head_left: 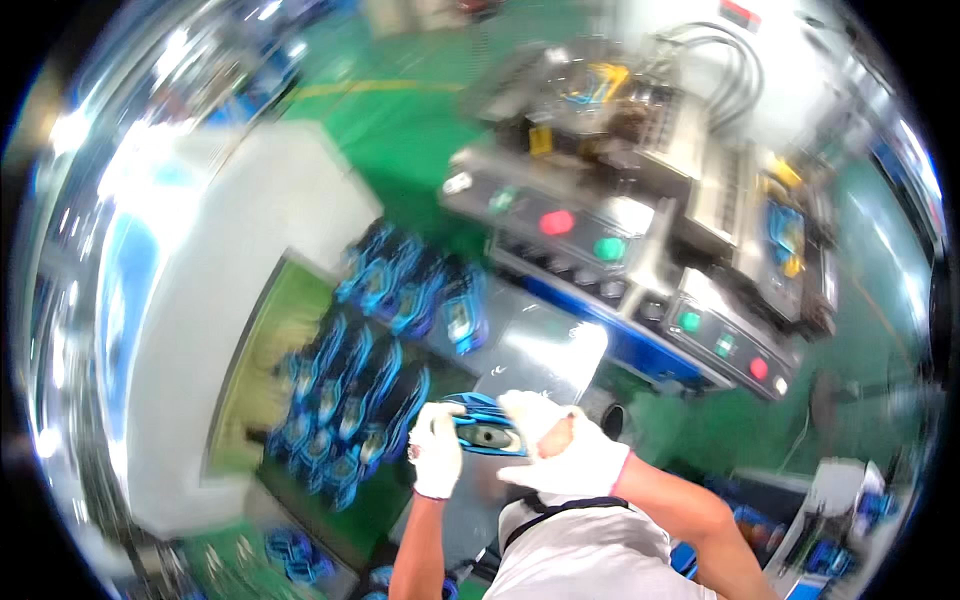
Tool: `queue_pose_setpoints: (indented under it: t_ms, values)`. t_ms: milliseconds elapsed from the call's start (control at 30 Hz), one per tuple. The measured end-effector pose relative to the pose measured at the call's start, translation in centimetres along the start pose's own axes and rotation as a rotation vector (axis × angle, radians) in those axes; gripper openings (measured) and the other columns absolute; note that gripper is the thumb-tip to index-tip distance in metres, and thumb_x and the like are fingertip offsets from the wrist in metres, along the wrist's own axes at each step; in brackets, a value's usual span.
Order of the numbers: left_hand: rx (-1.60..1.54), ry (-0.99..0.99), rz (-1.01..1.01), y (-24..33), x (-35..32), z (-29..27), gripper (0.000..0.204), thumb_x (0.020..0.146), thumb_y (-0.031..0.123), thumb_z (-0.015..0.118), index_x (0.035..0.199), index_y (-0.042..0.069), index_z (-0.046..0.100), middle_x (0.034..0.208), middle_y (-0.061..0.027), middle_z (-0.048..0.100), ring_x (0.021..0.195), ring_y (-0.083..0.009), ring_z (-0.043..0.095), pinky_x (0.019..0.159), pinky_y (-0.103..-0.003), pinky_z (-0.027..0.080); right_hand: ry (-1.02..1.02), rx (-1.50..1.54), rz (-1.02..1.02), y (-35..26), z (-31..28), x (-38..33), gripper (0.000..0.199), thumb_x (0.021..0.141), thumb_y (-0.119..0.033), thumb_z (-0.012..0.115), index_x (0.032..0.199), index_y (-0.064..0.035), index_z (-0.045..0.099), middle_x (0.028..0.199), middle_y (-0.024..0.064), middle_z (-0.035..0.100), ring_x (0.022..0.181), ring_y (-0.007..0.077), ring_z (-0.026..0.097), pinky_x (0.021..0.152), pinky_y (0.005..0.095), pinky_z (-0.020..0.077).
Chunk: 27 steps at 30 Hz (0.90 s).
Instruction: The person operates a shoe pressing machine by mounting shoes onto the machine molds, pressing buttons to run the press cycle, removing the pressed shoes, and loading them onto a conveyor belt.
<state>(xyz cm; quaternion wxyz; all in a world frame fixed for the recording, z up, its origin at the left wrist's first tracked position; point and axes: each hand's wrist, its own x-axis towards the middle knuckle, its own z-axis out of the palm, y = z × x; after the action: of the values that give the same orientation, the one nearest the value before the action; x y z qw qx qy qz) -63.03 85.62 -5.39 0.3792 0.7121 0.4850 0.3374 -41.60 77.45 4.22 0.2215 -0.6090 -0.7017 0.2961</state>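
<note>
Two gloved hands clamp one blue part

Two big things frame the view: a grey machine (640,230) with red and green buttons at 1 o'clock, and a white tabletop (190,330) at 9 o'clock. Rows of blue-and-black parts (350,400) lie beside it. At 6 o'clock, left hand (437,450) and right hand (560,450), each grip closed, hold one blue-and-black part (485,425) between them.
</note>
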Motion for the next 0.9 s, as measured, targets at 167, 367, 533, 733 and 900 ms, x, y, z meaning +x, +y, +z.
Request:
queue_pose_setpoints:
  t_ms: [167,367,533,733,900]
  values:
    - [0.016,-0.272,0.606,14.8,6.2,14.1,0.013,0.101,0.009,0.058,0.097,0.003,0.069,0.089,-0.0136,0.068,0.079,-0.0315,0.067,0.072,-0.038,0.053,0.072,-0.116,0.377,10.9,-5.9,-3.9,0.044,0.082,-0.029,0.074,0.112,-0.0011,0.058,0.102,0.0234,0.065,0.092,0.0402,0.068,0.083,0.0453,0.0554]
    - [-0.269,-0.675,0.911,30.4,8.2,23.4,0.029,0.098,0.004,0.059,0.126,0.001,0.061,0.11,-0.0167,0.065,0.095,-0.0262,0.068,0.086,-0.037,0.055,0.656,0.467,0.545,14.4,-11.9,-20.2,0.061,0.083,-0.041,0.079,0.128,-0.0021,0.066,0.113,0.0143,0.075,0.102,0.025,0.071,0.092,0.0378,0.0545]
    - [-0.252,-0.592,0.552,36.0,12.0,42.6,0.062,0.098,0.033,0.071,0.143,-0.005,0.05,0.133,-0.0253,0.059,0.123,-0.0369,0.06,0.106,-0.042,0.047,1.579,1.143,0.589,14.8,-8.0,-29.0,0.04,0.078,-0.008,0.078,0.113,0.0083,0.066,0.106,0.0118,0.072,0.086,0.0185,0.069,0.079,0.0349,0.0583]
    - [0.291,-0.638,0.195,36.0,17.8,61.5,0.096,0.078,0.054,0.078,0.137,-0.013,0.045,0.135,-0.0337,0.06,0.126,-0.0408,0.061,0.108,-0.041,0.047,1.781,1.613,0.871,11.5,-4.7,-32.4,0.039,0.082,-0.004,0.076,0.118,-0.0064,0.062,0.083,0.0003,0.061,0.05,0.0077,0.049,0.04,0.0259,0.035]
    - [0.376,-0.996,0.168,38.1,21.1,66.7,0.056,0.074,0.029,0.077,0.111,-0.011,0.066,0.108,-0.0258,0.074,0.098,-0.0312,0.074,0.089,-0.042,0.056,1.833,1.551,0.938,11.4,-3.5,-33.7,0.031,0.085,-0.007,0.076,0.112,-0.0136,0.061,0.076,0.0001,0.059,0.044,0.0104,0.047,0.039,0.0267,0.0353]
